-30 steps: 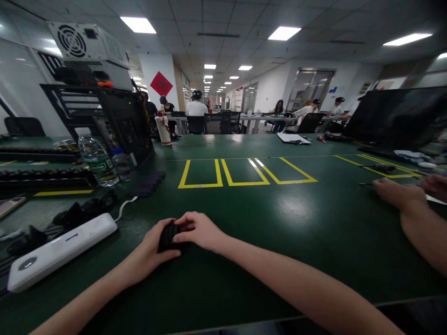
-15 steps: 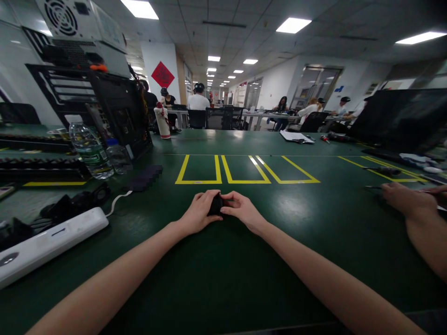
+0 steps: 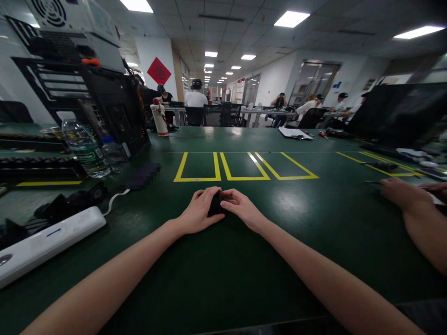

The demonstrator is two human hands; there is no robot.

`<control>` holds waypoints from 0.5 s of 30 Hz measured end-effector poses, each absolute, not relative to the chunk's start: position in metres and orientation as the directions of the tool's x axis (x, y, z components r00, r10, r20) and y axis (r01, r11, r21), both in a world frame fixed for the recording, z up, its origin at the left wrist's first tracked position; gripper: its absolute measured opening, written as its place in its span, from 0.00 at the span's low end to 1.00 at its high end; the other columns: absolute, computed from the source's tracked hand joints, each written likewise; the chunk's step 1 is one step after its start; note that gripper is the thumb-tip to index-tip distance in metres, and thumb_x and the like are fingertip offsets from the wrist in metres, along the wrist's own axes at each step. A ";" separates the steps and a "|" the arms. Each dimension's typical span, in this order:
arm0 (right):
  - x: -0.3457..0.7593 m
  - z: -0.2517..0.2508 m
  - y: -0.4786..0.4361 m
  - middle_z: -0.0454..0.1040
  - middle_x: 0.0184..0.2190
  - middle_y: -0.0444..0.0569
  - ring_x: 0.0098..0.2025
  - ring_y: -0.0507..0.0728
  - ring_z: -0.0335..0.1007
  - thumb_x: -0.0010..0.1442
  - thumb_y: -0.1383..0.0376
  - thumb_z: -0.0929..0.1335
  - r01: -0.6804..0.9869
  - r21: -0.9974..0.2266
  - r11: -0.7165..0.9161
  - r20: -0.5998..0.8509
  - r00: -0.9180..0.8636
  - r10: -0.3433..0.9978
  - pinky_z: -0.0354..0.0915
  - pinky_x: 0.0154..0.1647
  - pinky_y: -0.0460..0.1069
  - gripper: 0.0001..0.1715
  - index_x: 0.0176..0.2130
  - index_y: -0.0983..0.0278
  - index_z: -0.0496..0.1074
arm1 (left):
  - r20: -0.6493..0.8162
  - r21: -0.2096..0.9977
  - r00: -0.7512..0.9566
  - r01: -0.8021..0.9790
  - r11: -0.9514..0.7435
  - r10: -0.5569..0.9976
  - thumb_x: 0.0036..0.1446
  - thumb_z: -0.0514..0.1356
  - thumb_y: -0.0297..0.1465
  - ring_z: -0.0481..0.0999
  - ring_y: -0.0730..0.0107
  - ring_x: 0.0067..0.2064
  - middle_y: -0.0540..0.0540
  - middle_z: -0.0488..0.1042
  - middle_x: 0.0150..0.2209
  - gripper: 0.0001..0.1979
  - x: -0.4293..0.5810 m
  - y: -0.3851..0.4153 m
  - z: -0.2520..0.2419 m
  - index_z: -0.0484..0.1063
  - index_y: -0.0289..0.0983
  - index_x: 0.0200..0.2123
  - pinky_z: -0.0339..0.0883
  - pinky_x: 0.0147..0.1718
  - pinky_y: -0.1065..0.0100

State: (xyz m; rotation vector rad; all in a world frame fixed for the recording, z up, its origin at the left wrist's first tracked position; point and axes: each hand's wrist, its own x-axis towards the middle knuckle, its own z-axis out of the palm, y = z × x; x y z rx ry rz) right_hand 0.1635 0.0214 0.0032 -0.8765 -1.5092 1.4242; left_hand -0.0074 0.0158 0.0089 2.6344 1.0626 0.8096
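A small black object [image 3: 215,204] is between my two hands, low over the green table [image 3: 223,260]. My left hand [image 3: 198,211] is wrapped round its left side, thumb below and fingers over the top. The fingers of my right hand [image 3: 240,208] are bent together against its right side. Much of the object is hidden by my fingers, so its exact kind cannot be made out. Beyond my hands, yellow tape outlines [image 3: 244,178] mark the tabletop.
At the left are a white power strip [image 3: 52,242], black cables [image 3: 66,204], a water bottle [image 3: 85,146] and a black computer case [image 3: 118,107]. Another person's hand [image 3: 407,193] works at the right, near a dark tool [image 3: 384,165]. A clipboard [image 3: 295,133] lies farther back.
The view has shifted slightly, so the surroundings sit a little higher and farther left. My hands keep nearly the same hold on the black object.
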 end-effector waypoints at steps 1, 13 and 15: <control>0.164 0.003 0.021 0.67 0.39 0.46 0.41 0.53 0.66 0.47 0.65 0.68 -0.066 -0.992 0.106 0.124 -0.397 0.909 0.61 0.45 0.52 0.16 0.38 0.63 0.64 | 0.412 0.364 0.596 0.586 -0.724 0.690 0.50 0.56 0.36 0.57 0.60 0.54 0.41 0.57 0.52 0.31 -0.008 0.015 0.009 0.45 0.40 0.54 0.47 0.52 0.54; 0.166 0.005 0.020 0.69 0.37 0.45 0.43 0.53 0.66 0.45 0.67 0.69 -0.098 -0.984 0.148 0.176 -0.447 0.877 0.60 0.48 0.52 0.16 0.36 0.63 0.64 | 0.407 0.366 0.599 0.585 -0.724 0.690 0.51 0.56 0.35 0.53 0.59 0.56 0.42 0.54 0.54 0.32 -0.011 0.015 0.005 0.41 0.41 0.55 0.45 0.54 0.52; 0.166 0.006 0.018 0.69 0.36 0.45 0.42 0.53 0.66 0.47 0.65 0.68 -0.074 -0.986 0.150 0.167 -0.427 0.888 0.60 0.47 0.52 0.13 0.36 0.63 0.64 | 0.407 0.367 0.599 0.584 -0.724 0.690 0.51 0.56 0.35 0.54 0.59 0.56 0.42 0.55 0.54 0.32 -0.011 0.016 0.005 0.42 0.42 0.55 0.45 0.53 0.52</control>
